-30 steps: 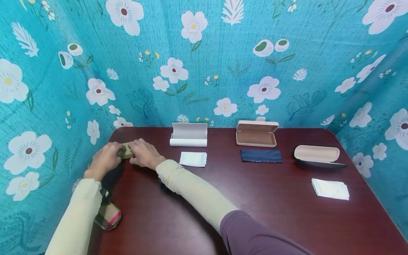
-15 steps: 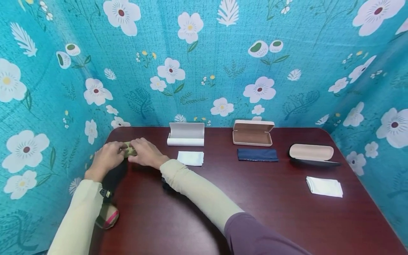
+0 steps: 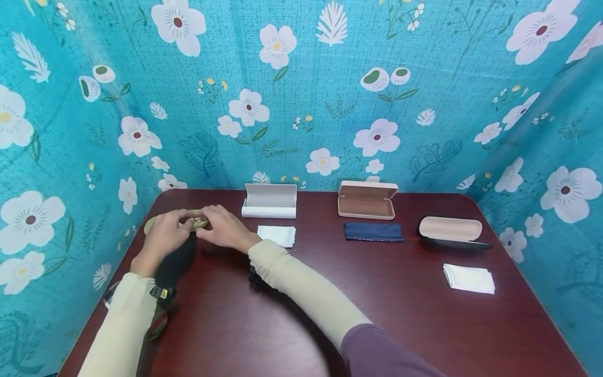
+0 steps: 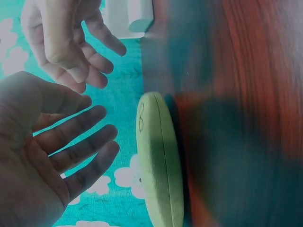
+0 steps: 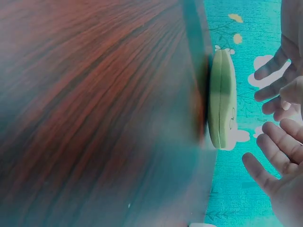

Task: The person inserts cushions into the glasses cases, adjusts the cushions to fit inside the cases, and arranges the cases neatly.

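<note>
A closed green glasses case [image 4: 163, 161], with a small spectacles drawing on its lid, lies on the table at the far left corner. In the head view my left hand [image 3: 167, 235] overlaps its middle, and one end of the case shows left of the wrist. My right hand [image 3: 226, 228] is beside its right end. Both wrist views show the hands apart from the case, a little above it, fingers relaxed and slightly bent with nothing between them. The fingertips of the two hands are close to each other.
Along the back stand an open white case [image 3: 268, 212], an open pale case [image 3: 366, 207] and an open black case [image 3: 449, 229]. Before them lie a white cloth [image 3: 277, 235], a navy cloth [image 3: 374, 231] and another white cloth [image 3: 468, 278]. My left forearm partly hides a striped case [image 3: 157, 322].
Earlier the fingers were on the green glasses case; now they have come off it, and more of it shows to the left. Both hands have shifted slightly right in the head view.
</note>
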`<state>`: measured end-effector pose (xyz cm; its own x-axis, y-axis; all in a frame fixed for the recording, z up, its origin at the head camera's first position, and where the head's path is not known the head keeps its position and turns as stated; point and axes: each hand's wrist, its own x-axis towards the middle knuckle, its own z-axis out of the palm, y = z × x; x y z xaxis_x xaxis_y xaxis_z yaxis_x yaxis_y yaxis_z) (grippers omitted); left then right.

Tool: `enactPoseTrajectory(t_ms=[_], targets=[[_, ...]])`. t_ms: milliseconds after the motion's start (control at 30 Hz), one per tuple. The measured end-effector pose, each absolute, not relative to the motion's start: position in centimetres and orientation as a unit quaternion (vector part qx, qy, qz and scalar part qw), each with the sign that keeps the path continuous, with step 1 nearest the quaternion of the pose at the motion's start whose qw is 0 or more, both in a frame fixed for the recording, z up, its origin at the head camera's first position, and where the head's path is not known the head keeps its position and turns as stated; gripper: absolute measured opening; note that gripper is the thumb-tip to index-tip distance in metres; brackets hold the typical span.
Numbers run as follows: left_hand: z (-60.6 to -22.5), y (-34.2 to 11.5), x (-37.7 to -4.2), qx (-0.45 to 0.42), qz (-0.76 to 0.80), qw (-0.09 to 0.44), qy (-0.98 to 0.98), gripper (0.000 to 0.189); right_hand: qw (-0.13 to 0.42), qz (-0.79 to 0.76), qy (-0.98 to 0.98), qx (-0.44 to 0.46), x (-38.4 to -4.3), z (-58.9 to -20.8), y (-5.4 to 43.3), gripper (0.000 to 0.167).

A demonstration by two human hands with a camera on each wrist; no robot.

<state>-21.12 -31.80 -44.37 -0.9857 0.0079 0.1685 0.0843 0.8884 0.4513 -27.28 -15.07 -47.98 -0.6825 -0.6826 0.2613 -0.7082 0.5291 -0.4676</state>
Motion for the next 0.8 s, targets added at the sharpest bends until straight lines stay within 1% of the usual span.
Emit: enactPoseTrajectory(t_ms=[133, 267, 467, 667, 800], targets=[[-44.7, -31.3, -20.9, -0.036, -0.252, 0.105, -0.961, 0.028, 0.028, 0.294, -0.869, 0.398, -27.0, -47.6, -14.2, 0.038], [-44.9, -30.9, -20.6, -0.044, -0.265, 0.118, -0.956, 0.026, 0.029, 0.300, -0.867, 0.396, -26.8, -47.6, -13.3, 0.041], [-44.9, -29.9, -20.1, -0.049, -0.282, 0.122, -0.950, 0.025, 0.034, 0.306, -0.864, 0.399, -26.4, -47.2, -12.0, 0.040], [-45.5, -28.8, -20.0, -0.067, -0.284, 0.138, -0.946, 0.021, 0.040, 0.306, -0.861, 0.403, -25.8, -46.7, -10.8, 0.042], [-45.7, -28.0, -19.9, -0.071, -0.290, 0.132, -0.945, 0.021, 0.043, 0.305, -0.863, 0.400, -25.4, -46.5, -9.9, 0.042]])
